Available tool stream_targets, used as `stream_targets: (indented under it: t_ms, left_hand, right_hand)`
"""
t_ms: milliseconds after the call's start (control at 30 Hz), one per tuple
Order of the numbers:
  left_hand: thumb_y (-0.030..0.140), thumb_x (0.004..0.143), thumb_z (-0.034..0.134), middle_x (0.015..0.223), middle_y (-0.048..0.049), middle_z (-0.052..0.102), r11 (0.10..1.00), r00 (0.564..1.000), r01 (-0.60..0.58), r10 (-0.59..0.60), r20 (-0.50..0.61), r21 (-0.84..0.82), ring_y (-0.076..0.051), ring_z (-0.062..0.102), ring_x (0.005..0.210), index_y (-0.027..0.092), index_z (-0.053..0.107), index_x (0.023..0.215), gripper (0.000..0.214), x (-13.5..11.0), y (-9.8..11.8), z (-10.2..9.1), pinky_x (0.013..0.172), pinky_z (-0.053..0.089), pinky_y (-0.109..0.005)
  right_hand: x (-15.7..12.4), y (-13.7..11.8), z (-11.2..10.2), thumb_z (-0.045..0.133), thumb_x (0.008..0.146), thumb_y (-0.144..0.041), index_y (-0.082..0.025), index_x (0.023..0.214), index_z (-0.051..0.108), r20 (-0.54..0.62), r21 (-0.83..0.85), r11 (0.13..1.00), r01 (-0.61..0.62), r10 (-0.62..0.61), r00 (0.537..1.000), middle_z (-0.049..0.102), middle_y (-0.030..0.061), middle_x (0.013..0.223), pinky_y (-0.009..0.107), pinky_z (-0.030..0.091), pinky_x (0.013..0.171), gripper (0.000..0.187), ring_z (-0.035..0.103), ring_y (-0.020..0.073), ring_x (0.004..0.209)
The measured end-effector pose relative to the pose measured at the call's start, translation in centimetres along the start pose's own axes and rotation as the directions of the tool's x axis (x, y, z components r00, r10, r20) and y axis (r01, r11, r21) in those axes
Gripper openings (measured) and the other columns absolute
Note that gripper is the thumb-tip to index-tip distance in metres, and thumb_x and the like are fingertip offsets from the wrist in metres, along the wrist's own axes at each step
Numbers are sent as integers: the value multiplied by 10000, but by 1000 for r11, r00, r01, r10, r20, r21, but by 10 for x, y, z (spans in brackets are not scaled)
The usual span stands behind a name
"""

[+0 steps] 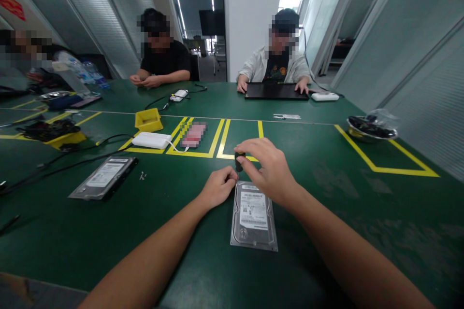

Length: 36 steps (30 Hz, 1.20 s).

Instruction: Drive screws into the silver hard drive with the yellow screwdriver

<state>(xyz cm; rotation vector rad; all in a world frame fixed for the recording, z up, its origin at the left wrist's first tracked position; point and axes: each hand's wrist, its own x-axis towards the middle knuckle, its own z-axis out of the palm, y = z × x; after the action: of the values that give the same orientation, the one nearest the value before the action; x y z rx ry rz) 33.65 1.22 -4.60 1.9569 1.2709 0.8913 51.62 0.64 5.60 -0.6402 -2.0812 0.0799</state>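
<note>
A silver hard drive (253, 217) with a white label lies flat on the green table (326, 193) in front of me. My right hand (266, 166) is closed on the black handle of a small screwdriver (239, 159), held upright over the drive's far left corner. My left hand (218, 188) is curled into a pinch at that same corner, fingertips against the drive's edge and the tool's tip; what it pinches is hidden.
A second hard drive (105, 177) lies to the left with tiny screws (142, 175) beside it. A white power bank (151, 140), yellow tray (148, 119), cables (65, 159) and yellow tape lines (384, 154) lie further out. A metal bowl (371, 128) sits at right. Three people sit at the far side.
</note>
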Motion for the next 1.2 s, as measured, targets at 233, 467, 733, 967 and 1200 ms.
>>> stream_targets:
  t_ms: [233, 467, 733, 967, 1200]
  left_hand:
    - [161, 799, 537, 693, 33, 574, 1000, 998, -16, 16, 53, -10, -125, 503, 638, 164, 555, 770, 34, -1, 1, -6, 598, 351, -234]
    - [157, 814, 536, 696, 36, 564, 999, 998, -32, 32, 52, -6, -118, 485, 632, 162, 554, 771, 47, -1, 3, -6, 598, 340, -236]
    - [153, 811, 529, 696, 34, 566, 1000, 998, -32, 32, 49, -1, -117, 484, 633, 164, 545, 759, 56, -1, 2, -5, 601, 343, -234]
    - [154, 815, 532, 697, 36, 560, 999, 998, -31, 30, 47, 8, -118, 482, 635, 165, 541, 758, 58, -1, 2, -5, 602, 342, -236]
    - [157, 814, 536, 680, 38, 554, 999, 999, -24, 24, 38, 20, -120, 479, 629, 164, 542, 746, 68, -1, 3, -4, 592, 334, -239]
  right_hand:
    - [-2, 2, 2, 512, 921, -107, -141, 1062, 644, -13, 23, 1000, -4, 4, 1000, 680, 82, 1106, 359, 486, 921, 197, 621, 191, 1059]
    - [-2, 0, 3, 590, 906, -125, -124, 1004, 671, -40, 26, 999, -35, 36, 999, 639, 92, 1028, 314, 504, 877, 127, 603, 171, 990]
    - [-2, 2, 3, 506, 917, -83, -140, 1066, 657, -23, 16, 1000, -5, 5, 1000, 687, 71, 1096, 354, 503, 926, 220, 625, 184, 1054]
    - [-2, 2, 3, 489, 884, -26, -97, 1095, 680, -18, 6, 1000, 17, -17, 1000, 678, 96, 1144, 359, 503, 940, 293, 620, 190, 1088]
    - [-2, 1, 2, 505, 899, -73, -90, 1101, 687, 1, 7, 1000, -9, 9, 1000, 649, 107, 1067, 370, 510, 852, 272, 601, 201, 983]
